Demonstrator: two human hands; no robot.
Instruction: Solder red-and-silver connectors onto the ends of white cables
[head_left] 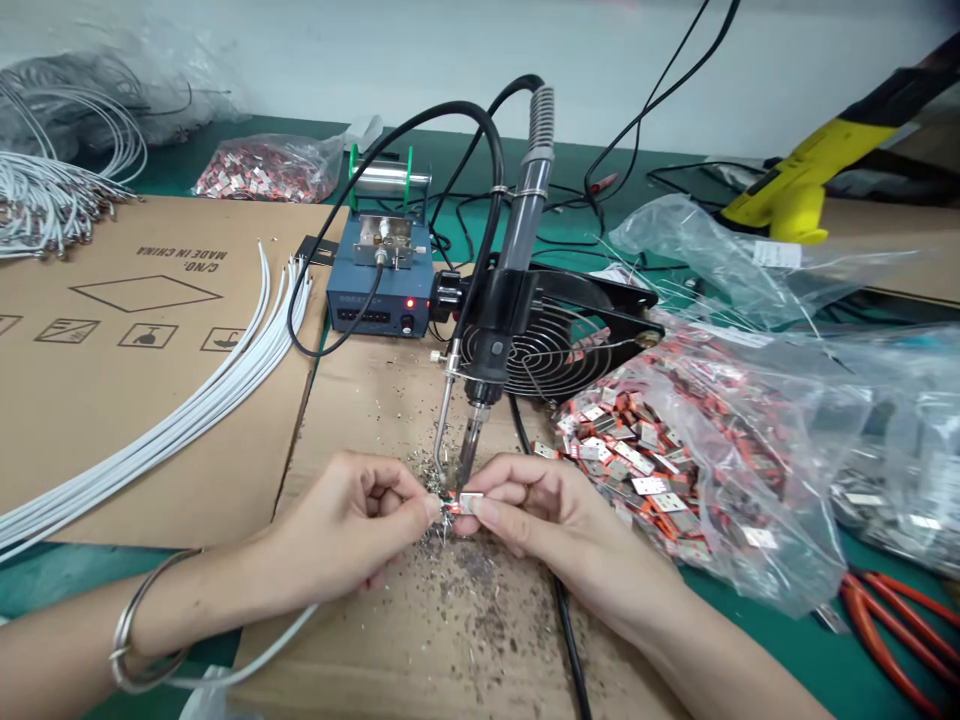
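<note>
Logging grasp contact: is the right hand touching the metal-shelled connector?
Touching. The head view shows the right hand holding the metal-shelled connector, thumb tip against it.

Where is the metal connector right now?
In the head view, the connector is below centre, held in the right hand, with the left hand on its left and the iron tip just above.

Pale, plain wall [300, 60] stands beyond the fingers [397, 478], well apart from them. Green-topped table [75, 572] extends beneath and to both sides of the fingers, reaching back toward the wall. Light on both is diffuse.
</note>
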